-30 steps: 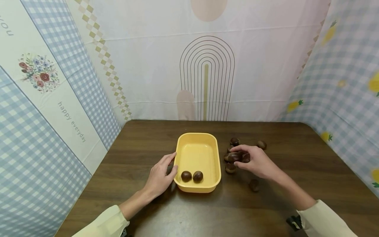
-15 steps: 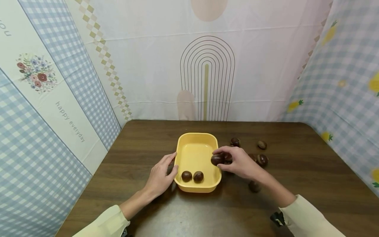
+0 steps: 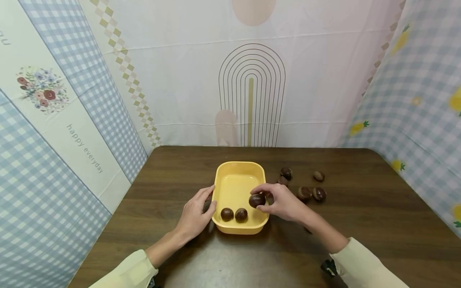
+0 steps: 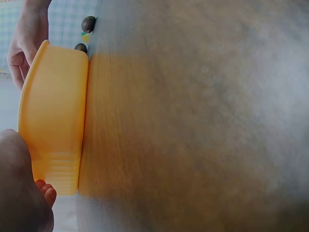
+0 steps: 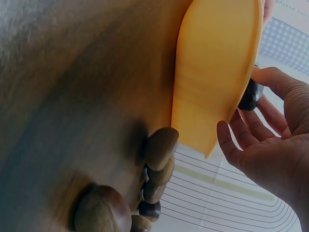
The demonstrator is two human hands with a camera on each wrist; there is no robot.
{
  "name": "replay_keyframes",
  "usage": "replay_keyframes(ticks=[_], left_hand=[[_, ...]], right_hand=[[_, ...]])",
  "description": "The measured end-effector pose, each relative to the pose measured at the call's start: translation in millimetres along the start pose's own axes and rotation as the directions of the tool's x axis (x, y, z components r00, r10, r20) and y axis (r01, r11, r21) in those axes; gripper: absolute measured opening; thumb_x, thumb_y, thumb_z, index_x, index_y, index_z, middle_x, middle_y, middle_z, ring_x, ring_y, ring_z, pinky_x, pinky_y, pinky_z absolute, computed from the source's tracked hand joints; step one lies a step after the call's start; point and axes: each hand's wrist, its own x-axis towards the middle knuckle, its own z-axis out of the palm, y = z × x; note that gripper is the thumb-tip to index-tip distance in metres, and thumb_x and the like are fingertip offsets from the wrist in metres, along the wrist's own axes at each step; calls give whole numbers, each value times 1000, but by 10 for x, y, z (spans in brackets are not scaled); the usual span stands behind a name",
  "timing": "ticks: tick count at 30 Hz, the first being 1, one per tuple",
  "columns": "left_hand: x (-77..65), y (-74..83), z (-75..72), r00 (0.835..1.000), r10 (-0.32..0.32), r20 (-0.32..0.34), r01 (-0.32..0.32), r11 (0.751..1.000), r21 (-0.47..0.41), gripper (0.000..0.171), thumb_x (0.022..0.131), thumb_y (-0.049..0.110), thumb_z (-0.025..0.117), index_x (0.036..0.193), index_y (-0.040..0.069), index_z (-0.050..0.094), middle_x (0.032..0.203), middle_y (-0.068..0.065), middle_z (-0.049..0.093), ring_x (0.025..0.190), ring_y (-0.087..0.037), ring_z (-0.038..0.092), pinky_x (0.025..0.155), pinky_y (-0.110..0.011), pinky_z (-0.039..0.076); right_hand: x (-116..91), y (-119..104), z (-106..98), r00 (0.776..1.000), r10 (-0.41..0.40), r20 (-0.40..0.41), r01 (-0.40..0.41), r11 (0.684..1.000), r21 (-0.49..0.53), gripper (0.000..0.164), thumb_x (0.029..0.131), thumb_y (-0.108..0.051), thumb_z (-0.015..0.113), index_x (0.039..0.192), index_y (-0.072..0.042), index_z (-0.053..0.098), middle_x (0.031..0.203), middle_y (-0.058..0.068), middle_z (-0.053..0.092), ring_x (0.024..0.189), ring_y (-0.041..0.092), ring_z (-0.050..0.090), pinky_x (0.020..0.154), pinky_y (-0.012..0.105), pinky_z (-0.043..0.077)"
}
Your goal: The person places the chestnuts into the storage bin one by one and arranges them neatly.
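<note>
A yellow plastic tray (image 3: 237,188) stands on the table with two brown chestnuts (image 3: 227,214) inside at its near end. My left hand (image 3: 194,214) holds the tray's left side. Its thumb is at the rim, and in the left wrist view its curled fingertips (image 4: 47,192) lie against the outer wall. Over the tray's right rim, my right hand (image 3: 284,202) pinches a dark glossy chestnut (image 3: 257,200) between thumb and fingers. In the right wrist view this held chestnut (image 5: 251,95) is partly hidden behind the rim.
Right of the tray, several loose chestnuts (image 3: 319,194) lie on the dark wooden table (image 3: 183,168). One chestnut (image 5: 161,147) is close by the tray's outer wall. Patterned cloths (image 3: 180,88) hang behind and at both sides.
My right hand has lifted a chestnut from the group on the table and carried it left over the tray's right rim. My left hand has stayed at the tray's left side.
</note>
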Motion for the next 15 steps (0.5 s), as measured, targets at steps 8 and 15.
replay_keyframes(ticks=[8, 15], left_hand=[[73, 32, 70, 1000, -21, -10, 21, 1000, 11, 51, 102, 15, 68, 149, -1, 59, 141, -13, 65, 118, -26, 70, 96, -51, 57], [165, 66, 176, 999, -35, -31, 35, 999, 22, 51, 101, 12, 68, 149, -1, 59, 141, -15, 65, 117, -27, 71, 96, -51, 57]], right_hand=[[61, 101, -2, 998, -29, 48, 30, 999, -19, 37, 86, -5, 85, 122, -5, 76, 114, -1, 76, 97, 12, 65, 85, 42, 56], [133, 247, -94, 996, -57, 62, 58, 998, -10, 28, 89, -1, 81, 116, -4, 77, 110, 1, 77, 98, 20, 69, 83, 39, 58]])
